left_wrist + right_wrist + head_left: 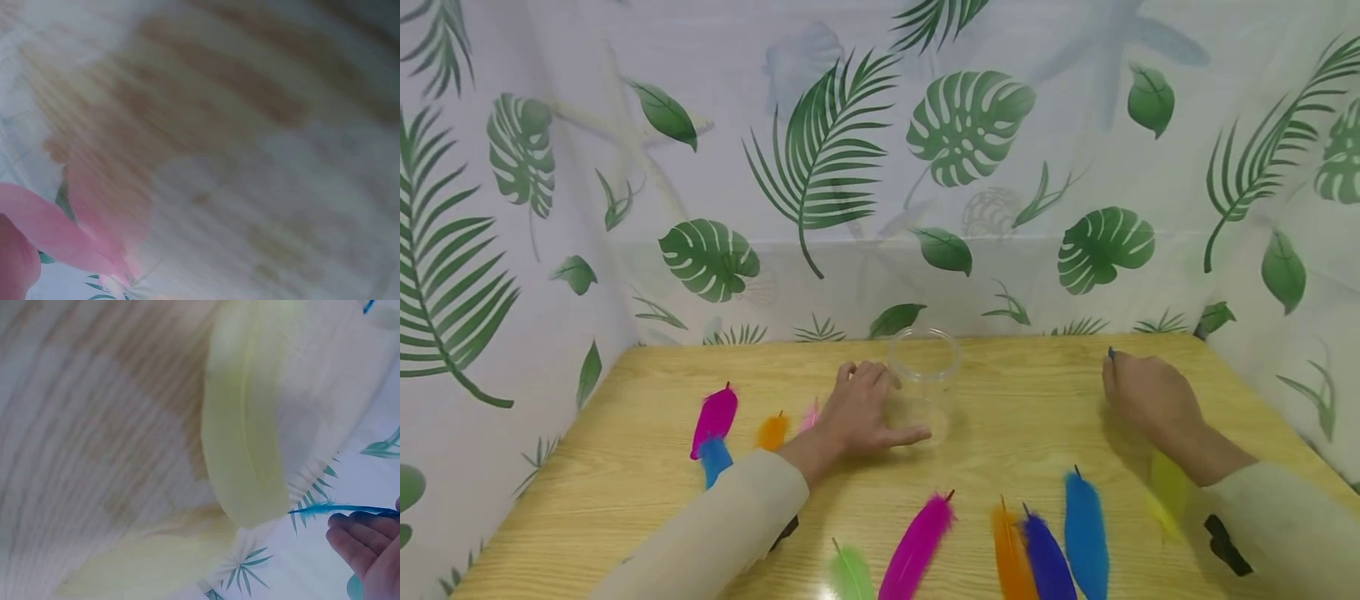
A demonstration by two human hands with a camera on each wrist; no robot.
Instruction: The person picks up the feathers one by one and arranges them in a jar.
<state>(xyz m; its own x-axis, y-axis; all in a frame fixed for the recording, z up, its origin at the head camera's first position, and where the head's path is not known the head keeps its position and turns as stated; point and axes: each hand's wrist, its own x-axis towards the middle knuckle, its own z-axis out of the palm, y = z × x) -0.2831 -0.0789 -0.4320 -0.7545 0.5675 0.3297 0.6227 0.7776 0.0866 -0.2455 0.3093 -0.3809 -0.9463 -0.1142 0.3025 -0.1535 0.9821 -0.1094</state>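
Left hand (pixel 861 408) curves round a clear, round plastic cup (pixel 931 385), thumb and fingers apart; cup between its two and three o'clock. Right hand (pixel 1152 404), at cup's three o'clock, pinches a slim blue feather (pixel 319 508). Long magenta feather (pixel 917 546) at cup's six o'clock, on wood-grain table (pixel 1015 400).

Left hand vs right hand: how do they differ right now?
Grip: the left hand is around the side of a clear cup; the right hand pinches a blue feather.
Thumb: the left hand's sticks out straight, apart from its fingers; the right hand's closes on the feather.
Place: left hand near mid-table, right hand toward the right side.
Shared: both bare, pale-sleeved.
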